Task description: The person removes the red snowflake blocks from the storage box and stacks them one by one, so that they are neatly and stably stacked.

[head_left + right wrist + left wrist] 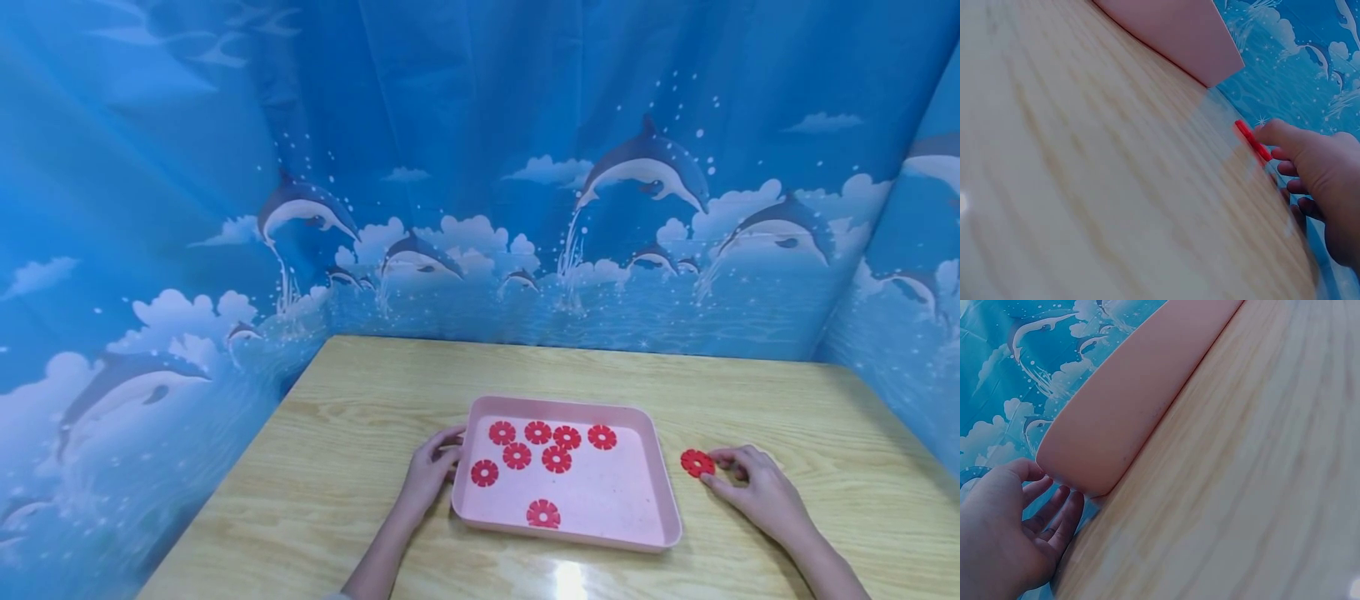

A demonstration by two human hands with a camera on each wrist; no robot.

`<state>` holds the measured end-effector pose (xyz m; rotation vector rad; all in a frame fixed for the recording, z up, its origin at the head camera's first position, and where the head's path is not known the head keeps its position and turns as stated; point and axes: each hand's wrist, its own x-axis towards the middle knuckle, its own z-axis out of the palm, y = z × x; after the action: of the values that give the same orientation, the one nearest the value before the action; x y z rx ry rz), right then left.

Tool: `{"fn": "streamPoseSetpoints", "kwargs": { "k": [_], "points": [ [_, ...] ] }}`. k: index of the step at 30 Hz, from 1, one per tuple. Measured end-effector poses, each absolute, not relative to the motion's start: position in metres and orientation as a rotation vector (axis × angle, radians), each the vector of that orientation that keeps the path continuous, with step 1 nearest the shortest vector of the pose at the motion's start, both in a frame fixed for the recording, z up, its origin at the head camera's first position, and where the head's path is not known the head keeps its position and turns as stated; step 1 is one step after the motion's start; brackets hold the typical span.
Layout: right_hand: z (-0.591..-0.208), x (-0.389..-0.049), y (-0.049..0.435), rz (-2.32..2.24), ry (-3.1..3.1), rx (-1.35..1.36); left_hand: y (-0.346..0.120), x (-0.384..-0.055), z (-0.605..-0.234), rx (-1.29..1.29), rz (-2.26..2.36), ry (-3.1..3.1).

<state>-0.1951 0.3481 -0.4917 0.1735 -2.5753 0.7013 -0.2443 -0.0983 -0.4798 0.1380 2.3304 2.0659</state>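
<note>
One red disc (688, 463), prob. light, stiff; best taken by rim. R hand (759, 487) pinches it off rt edge of tray (615, 493); L hand (429, 475) holds its left edge.

Nine red discs (691, 465), one pink tray (611, 500), two hands (763, 492), one table (315, 500)

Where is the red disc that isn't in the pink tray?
In the head view, the red disc is just right of the pink tray, pinched by the right hand.

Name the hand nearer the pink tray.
Left hand: touching the pink tray on its left end. The right hand pinches a red slotted disc beyond the tray's right end.
</note>
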Motion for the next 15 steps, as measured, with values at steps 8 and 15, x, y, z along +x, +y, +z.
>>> {"fn": "streamPoseSetpoints", "kwargs": {
  "k": [8, 15],
  "points": [
    [-0.485, -0.192, 0.347, 0.9, -2.399, 0.194, -0.099, -0.245, -0.48, 0.146, 2.068, 2.328],
    [-0.461, -0.188, 0.331, 0.978, -2.373, 0.159, -0.098, -0.244, -0.48, 0.127, 2.077, 2.323]
  ]
}}
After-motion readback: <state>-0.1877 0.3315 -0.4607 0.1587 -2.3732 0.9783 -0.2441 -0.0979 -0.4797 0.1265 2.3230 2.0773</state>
